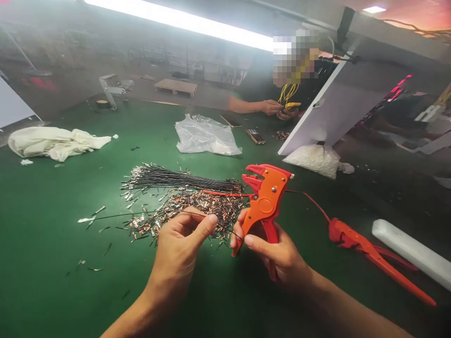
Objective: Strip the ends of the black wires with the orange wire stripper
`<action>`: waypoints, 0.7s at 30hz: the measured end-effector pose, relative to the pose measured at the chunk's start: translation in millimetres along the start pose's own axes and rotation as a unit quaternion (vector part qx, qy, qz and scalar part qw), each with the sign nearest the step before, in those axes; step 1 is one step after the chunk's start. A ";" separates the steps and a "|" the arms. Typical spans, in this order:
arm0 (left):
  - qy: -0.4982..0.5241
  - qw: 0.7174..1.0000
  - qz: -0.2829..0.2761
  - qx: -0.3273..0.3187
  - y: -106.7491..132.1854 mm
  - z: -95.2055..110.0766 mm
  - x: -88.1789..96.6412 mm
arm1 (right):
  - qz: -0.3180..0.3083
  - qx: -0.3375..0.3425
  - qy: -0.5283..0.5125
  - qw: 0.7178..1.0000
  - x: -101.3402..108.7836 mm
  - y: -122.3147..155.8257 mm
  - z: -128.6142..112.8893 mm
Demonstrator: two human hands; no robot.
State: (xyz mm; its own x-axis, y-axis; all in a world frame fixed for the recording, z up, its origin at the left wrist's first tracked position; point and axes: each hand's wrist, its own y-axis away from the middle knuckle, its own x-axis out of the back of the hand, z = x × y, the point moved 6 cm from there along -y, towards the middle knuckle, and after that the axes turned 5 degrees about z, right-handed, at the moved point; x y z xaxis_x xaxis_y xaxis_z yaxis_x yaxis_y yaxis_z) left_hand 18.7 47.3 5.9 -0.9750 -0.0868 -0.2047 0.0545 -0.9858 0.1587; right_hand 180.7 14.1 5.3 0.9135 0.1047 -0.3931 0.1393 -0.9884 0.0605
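My right hand (pixel 278 253) is wrapped round the handles of an orange wire stripper (pixel 265 199), its red jaws pointing up and left. My left hand (pixel 183 244) pinches a thin black wire (pixel 141 214) that runs left across the green table (pixel 52 225). Just beyond both hands lies a bundle of black wires (pixel 176 178) and a heap of stripped copper-tipped bits (pixel 197 206). A red wire (pixel 221 193) lies along the bundle toward the stripper's jaws.
A second red stripper (pixel 373 253) lies at the right beside a white tube (pixel 412 251). A white cloth (pixel 52 141), a clear plastic bag (pixel 204 136) and a bag of white bits (pixel 315 159) lie farther back. Another person's hands (pixel 278 109) work at the far edge.
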 end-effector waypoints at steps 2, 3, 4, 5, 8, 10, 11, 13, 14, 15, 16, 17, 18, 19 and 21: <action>-0.013 1.000 -0.009 -0.022 1.3 -0.2 -2.3 | 0.003 0.001 0.014 1.000 -1.1 1.5 -0.8; -0.019 0.999 -0.010 -0.031 2.0 0.0 -2.9 | 0.005 0.002 0.019 1.000 -1.2 2.0 -1.3; -0.025 0.999 -0.010 -0.040 2.7 0.4 -3.4 | 0.005 0.002 0.023 1.000 -1.3 2.3 -1.8; -0.033 0.998 -0.009 -0.049 3.4 1.1 -3.7 | 0.004 0.002 0.026 1.000 -1.3 2.4 -2.3; -0.063 0.995 0.000 -0.074 5.8 3.8 -4.1 | -0.001 0.003 0.034 0.999 -1.3 2.0 -3.4; -0.088 0.992 0.010 -0.095 7.7 6.3 -4.1 | -0.001 0.003 0.042 0.999 -0.8 1.5 -3.4; -0.104 0.989 0.014 -0.105 8.6 7.5 -4.2 | 0.001 0.002 0.045 0.999 -0.4 1.2 -3.0; -0.136 0.984 0.020 -0.117 10.3 8.6 -4.8 | 0.008 -0.001 0.053 0.999 0.6 0.9 -2.4; -0.148 0.981 0.021 -0.120 10.9 8.6 -5.1 | 0.012 -0.003 0.057 0.998 1.1 0.9 -2.1; -0.156 0.980 0.022 -0.120 11.3 8.1 -5.3 | 0.016 -0.007 0.060 0.998 1.6 0.9 -1.7; -0.160 0.980 0.021 -0.120 11.6 7.2 -5.7 | 0.020 -0.011 0.063 0.998 2.0 0.9 -1.2; -0.160 0.980 0.019 -0.120 11.7 6.4 -6.1 | 0.022 -0.017 0.065 0.997 2.2 0.9 -0.7; -0.159 0.980 0.017 -0.120 11.6 5.6 -6.3 | 0.022 -0.022 0.064 0.997 2.4 0.8 -0.3; -0.157 0.980 0.015 -0.119 11.4 5.0 -6.4 | 0.019 -0.028 0.060 0.998 2.3 0.9 0.1; -0.152 0.982 0.016 -0.115 10.2 5.3 -5.1 | 0.005 -0.033 0.046 0.998 1.9 1.0 0.4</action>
State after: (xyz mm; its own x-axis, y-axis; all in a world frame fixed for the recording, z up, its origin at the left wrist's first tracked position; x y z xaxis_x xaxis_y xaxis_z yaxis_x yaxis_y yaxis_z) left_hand 23.0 38.4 13.7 -0.9895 -0.1051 0.0991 0.0985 -0.9927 -0.0694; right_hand 182.4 13.2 4.2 0.9462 0.1069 -0.3055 0.1513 -0.9804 0.1258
